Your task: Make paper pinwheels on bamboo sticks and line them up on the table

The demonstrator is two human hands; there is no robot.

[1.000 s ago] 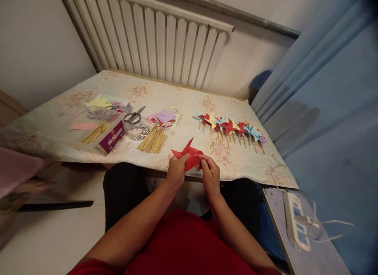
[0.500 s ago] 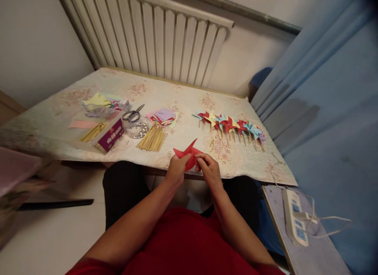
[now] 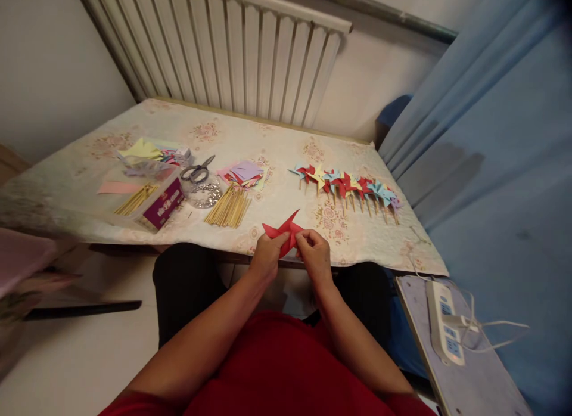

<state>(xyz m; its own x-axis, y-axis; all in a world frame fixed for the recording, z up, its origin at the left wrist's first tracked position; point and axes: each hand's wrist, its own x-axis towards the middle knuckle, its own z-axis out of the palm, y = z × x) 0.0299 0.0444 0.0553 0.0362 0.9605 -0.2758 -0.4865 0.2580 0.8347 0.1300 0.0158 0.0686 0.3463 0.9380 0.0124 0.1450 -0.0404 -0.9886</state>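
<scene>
A red paper pinwheel (image 3: 285, 233), its blades pointed, is held up between the person's two hands just above the near edge of the table (image 3: 295, 204). The left hand (image 3: 267, 255) grasps it from the left, the thumb pressed on the paper near its middle and the other fingers behind it. The right hand (image 3: 316, 252) pinches the pinwheel's right side between thumb and forefinger, its remaining fingers curled in; whether they touch the paper cannot be told. On the left part of the table stands a clear plastic box (image 3: 163, 209) with a purple label on its side, and in it lies a batch of thin wooden sticks (image 3: 135, 199). Just beside the box, a round clear dish (image 3: 190, 199) contains many small shiny pieces (image 3: 208, 195), too small to identify. Scissors (image 3: 195, 174) lie at the far edge of this dish, partly over it as far as can be seen. Beyond the box, yellow paper (image 3: 142, 150) and other coloured pieces sit in or on clear plastic whose outline is unclear. Outside any container, a bundle of loose sticks (image 3: 229, 208) lies right of the dish, with a pile of coloured paper squares (image 3: 245, 172) just behind, and finished pinwheels (image 3: 345, 186) form a row further right.
</scene>
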